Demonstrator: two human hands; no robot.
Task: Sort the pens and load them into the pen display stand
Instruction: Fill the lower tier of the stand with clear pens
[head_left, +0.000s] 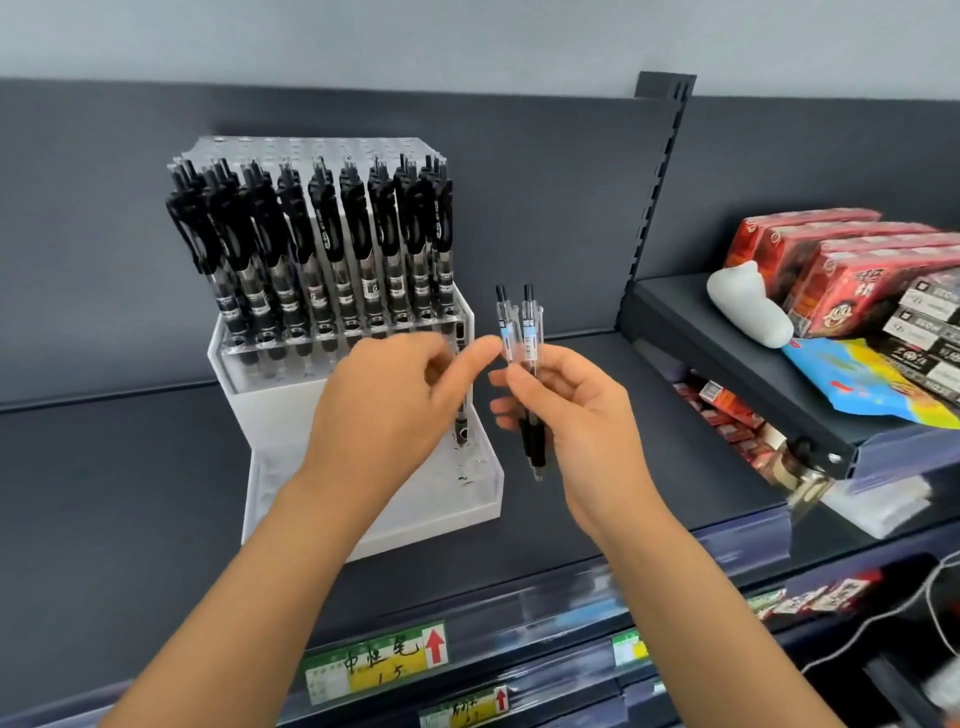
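The pen display stand (270, 415), stepped white and clear plastic, sits toward the back edge of the shelf (130, 467). Black-clipped pens (311, 244) pack its upper step, upright. A single pen (461, 415) stands at the lower step's right end. Just right of the stand, the right hand (576, 410) holds two clear-barrelled pens (524, 338) upright, tips down.

Open shelf (104, 467) left of the stand (270, 410); packed pen rows (311, 234) at back, red boxes (831, 260) right.

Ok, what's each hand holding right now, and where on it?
Right hand grips two pens around mid-barrel, clickers up. Left hand reaches them at the upper barrel; whether it grips cannot be told.
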